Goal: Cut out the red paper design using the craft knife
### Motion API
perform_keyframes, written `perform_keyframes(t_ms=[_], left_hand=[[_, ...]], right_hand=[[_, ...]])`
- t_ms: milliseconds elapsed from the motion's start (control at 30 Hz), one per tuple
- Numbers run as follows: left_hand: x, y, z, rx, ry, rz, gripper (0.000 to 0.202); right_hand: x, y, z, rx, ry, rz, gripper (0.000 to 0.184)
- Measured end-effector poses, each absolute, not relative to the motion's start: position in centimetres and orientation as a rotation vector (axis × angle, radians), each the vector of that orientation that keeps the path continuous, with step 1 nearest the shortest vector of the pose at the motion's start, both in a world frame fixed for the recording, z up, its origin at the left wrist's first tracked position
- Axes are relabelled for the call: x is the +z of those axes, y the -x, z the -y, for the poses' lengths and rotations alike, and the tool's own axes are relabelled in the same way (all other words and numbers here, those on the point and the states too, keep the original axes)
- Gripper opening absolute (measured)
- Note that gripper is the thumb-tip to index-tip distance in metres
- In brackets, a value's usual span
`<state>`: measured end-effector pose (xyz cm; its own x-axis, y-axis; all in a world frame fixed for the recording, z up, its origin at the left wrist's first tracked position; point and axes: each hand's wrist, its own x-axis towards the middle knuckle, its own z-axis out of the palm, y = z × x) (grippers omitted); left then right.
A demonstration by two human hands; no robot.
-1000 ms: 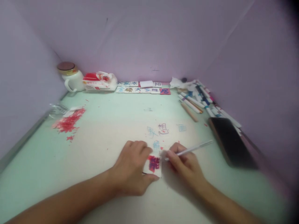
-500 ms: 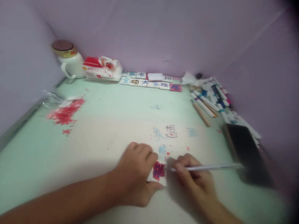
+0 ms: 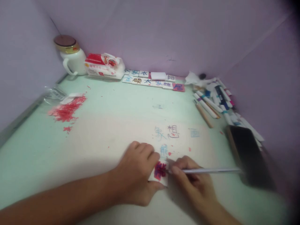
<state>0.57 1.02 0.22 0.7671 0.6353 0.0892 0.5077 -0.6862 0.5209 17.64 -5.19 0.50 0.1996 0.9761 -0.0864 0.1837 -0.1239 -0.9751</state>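
Observation:
My left hand [image 3: 138, 175] grips a small white square block [image 3: 165, 179] low in the middle of the head view, fingers at its top left and thumb along its lower edge. A character in red and purple [image 3: 160, 170] covers much of the block's face. Closed round a slim, silver, pen-like carving tool [image 3: 211, 170], my right hand [image 3: 192, 178] comes from the right. The tool's tip meets the right part of the character; its exact shape is too blurred to tell. Its far end points right, toward the black phone [image 3: 248, 153].
Red shavings [image 3: 67, 109] lie at left beside a clear plastic wrapper [image 3: 53, 95]. Along the back stand a white lidded mug [image 3: 75, 62], a tissue pack [image 3: 104, 67] and rows of lettered tiles [image 3: 152, 82]. Several markers [image 3: 206, 106] crowd the right. Characters [image 3: 173, 131] mark the tabletop.
My right hand has moved the tool slightly left, so its tip goes from beside the block onto the character. My left hand keeps its hold. The whole view has shifted a little.

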Motion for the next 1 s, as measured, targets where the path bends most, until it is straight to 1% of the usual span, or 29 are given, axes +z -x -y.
perform_keyframes(t_ms=[300, 600, 867, 1000], left_hand=[[0.30, -0.57, -1.06, 0.359, -2.489, -0.852, 0.036], [0.31, -0.56, -1.20, 0.361, -2.484, -0.842, 0.037], [0.42, -0.56, -1.06, 0.347, -2.495, -0.842, 0.035], [0.40, -0.63, -1.04, 0.351, -2.491, -0.846, 0.033]], right_hand=[[0.39, -17.61, 5.40, 1.050, 1.558, 1.114, 0.033], [0.37, -17.63, 5.26, 1.028, 1.539, 1.167, 0.028], [0.52, -17.60, 5.06, 1.043, 1.550, 1.215, 0.029], [0.72, -17.38, 4.90, 1.112, 1.531, 1.162, 0.030]])
